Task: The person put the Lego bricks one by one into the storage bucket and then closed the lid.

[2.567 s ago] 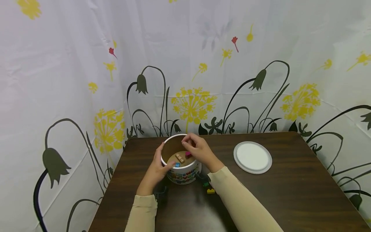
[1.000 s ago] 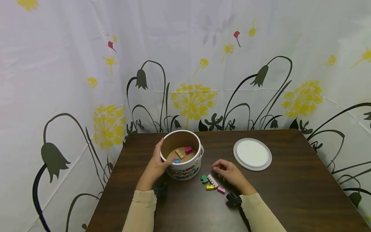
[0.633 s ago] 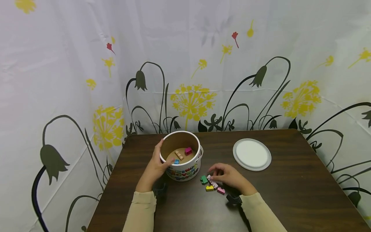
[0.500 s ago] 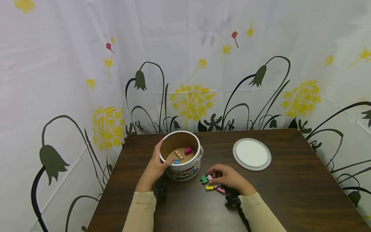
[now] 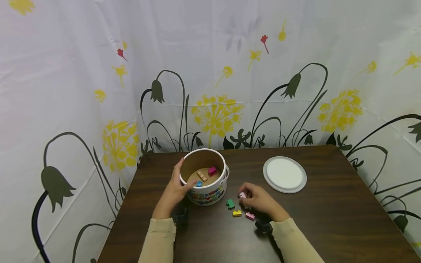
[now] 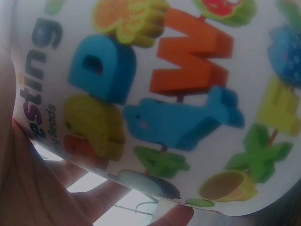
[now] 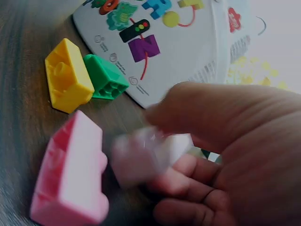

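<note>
**Pale brick pinched beside the tub**

On the surface point(image 5: 322, 226), the left hand point(image 5: 172, 190) wraps the printed tub point(image 5: 205, 195). At its four o'clock, the right hand point(image 5: 260, 202) pinches a pale pink brick point(image 7: 148, 157); that light fingertip hold could let it slip.

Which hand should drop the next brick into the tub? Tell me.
Probably the right hand: it already pinches a pale pink brick beside the tub, while the left hand grips the tub's side.

Beige sleeves point(image 5: 158, 237), black wrist cameras point(image 5: 264, 227)
</note>
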`<state>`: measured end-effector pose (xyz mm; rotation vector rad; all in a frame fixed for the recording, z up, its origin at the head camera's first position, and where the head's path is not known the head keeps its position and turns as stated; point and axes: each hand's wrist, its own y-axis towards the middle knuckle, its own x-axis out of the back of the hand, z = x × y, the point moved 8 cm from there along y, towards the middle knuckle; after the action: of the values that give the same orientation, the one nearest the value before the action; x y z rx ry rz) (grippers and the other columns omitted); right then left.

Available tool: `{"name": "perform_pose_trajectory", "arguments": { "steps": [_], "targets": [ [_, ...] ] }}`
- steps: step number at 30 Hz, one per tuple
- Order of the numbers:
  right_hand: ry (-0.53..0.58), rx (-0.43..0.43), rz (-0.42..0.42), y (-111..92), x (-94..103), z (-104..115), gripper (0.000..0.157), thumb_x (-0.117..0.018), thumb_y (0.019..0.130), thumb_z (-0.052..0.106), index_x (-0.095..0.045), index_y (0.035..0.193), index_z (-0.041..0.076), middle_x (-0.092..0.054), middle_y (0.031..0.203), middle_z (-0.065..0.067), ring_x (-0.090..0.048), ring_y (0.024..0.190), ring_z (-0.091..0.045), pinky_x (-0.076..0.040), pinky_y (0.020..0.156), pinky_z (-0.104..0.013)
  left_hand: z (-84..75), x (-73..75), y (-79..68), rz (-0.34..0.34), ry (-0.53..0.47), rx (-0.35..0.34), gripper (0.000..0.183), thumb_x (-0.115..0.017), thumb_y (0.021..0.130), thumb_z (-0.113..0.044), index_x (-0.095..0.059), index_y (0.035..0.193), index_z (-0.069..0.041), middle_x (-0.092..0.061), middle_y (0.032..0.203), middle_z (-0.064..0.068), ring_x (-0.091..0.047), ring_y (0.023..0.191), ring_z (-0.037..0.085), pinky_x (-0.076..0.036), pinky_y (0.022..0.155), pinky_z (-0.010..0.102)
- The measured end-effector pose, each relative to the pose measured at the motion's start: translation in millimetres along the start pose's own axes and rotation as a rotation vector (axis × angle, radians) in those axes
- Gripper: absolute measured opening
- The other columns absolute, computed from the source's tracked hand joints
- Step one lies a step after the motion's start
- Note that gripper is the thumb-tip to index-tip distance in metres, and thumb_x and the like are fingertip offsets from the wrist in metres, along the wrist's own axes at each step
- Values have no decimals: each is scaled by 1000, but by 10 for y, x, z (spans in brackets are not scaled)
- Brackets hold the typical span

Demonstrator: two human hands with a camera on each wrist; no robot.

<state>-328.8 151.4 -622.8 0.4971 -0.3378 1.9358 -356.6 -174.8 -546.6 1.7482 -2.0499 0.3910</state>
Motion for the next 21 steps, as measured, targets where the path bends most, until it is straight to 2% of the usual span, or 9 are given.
{"name": "perform_pose_trajectory", "arguments": {
  "steps": [3, 6, 10, 15, 18, 21],
  "targets": [
    [149, -55, -37, -2, 63, -94, 19, -75, 102, 17, -63, 115, 14, -61, 92, -4, -61, 76, -16, -56, 66, -28, 9, 1, -5, 6, 2, 0, 104, -75, 98, -38, -7, 176, -28, -22, 177, 21, -43, 152, 52, -37, 123, 70],
    [273, -67, -74, 11, 134, -156, 24, -72, 105, 14, -60, 126, 9, -59, 97, -10, -64, 78, -20, -60, 68, -32, 5, 8, 2, 4, -1, -7, 104, -75, 98, -38, -7, 176, -28, -22, 177, 21, -42, 152, 52, -37, 123, 70],
    [430, -63, -102, 30, 193, -222, 36, -70, 107, 13, -60, 139, 2, -62, 109, -13, -72, 90, -23, -66, 80, -35, -9, 15, 1, -1, -6, -16, 104, -76, 98, -37, -7, 176, -29, -22, 178, 20, -42, 153, 51, -37, 123, 70],
    [674, -79, -145, 47, 252, -296, 43, -70, 104, 3, -54, 143, -9, -64, 117, -12, -75, 104, -18, -64, 94, -33, -22, 24, -5, 0, 3, -11, 104, -75, 98, -37, -7, 176, -29, -21, 178, 20, -42, 153, 51, -36, 124, 70],
    [749, -80, -164, 38, 263, -328, 39, -67, 105, -2, -52, 140, -10, -64, 118, -11, -75, 104, -17, -64, 96, -33, -28, 20, -15, 5, 8, -8, 104, -75, 98, -37, -6, 176, -28, -20, 178, 20, -41, 153, 51, -35, 124, 70],
    [774, -90, -179, 24, 268, -361, 29, -66, 106, 1, -52, 132, -3, -62, 116, -11, -76, 98, -19, -65, 91, -34, -25, 6, -17, 12, -1, -4, 104, -75, 98, -38, -6, 176, -28, -20, 178, 21, -41, 153, 51, -35, 125, 70]
  ]
}}
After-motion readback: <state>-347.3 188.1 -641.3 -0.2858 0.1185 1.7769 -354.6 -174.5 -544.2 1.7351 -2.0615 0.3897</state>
